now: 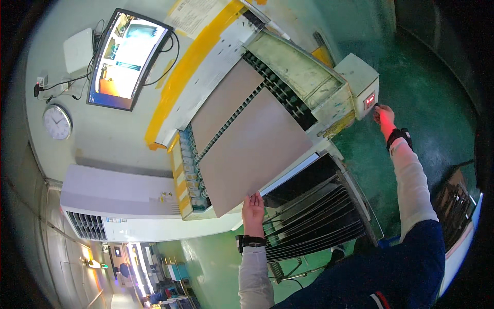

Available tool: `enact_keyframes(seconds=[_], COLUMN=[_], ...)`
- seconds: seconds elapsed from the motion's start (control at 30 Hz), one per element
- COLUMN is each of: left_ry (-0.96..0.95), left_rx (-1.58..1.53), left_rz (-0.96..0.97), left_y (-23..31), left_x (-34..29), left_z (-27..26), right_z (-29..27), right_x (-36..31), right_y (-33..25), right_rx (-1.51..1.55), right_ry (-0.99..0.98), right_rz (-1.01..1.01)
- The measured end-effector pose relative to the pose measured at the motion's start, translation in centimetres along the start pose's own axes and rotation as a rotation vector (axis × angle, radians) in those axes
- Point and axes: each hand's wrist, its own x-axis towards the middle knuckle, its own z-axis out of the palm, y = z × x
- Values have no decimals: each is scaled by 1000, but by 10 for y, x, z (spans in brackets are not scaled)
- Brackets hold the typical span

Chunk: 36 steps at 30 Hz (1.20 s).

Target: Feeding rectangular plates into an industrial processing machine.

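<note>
Board (257, 149), brown and flat, lies across the machine's rollers (289, 98), beside a second sheet (226, 100) and near a control box (357, 80) with a red-lit display (369, 100). My left grip (253, 210) meets its near edge, whether pinching I cannot tell; my right grip (384, 117) is curled by the box, its hold unclear.

Near my right hand (384, 115), red digits (370, 100) glow on the white box (356, 71). The wall sheet (199, 15) carries print too small to read, as does the air conditioner's (121, 193) sticker (116, 220).
</note>
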Motion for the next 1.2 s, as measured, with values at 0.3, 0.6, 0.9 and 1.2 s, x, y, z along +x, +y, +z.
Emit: enact_keyframes(seconds=[0.3, 0.6, 0.9, 1.2], left_ry=[0, -82, -442, -381], left_rx=[-30, 391, 1881, 2014], left_rz=[20, -13, 618, 613], left_y=[-3, -36, -108, -135], left_x=[11, -36, -118, -147], left_z=[3, -6, -95, -99], right_z=[2, 9, 14, 10], right_x=[-8, -16, -25, -28], right_y=[-7, -13, -15, -17], right_rx=[59, 90, 141, 131], right_ry=[11, 14, -33, -3], right_rz=[48, 38, 39, 57])
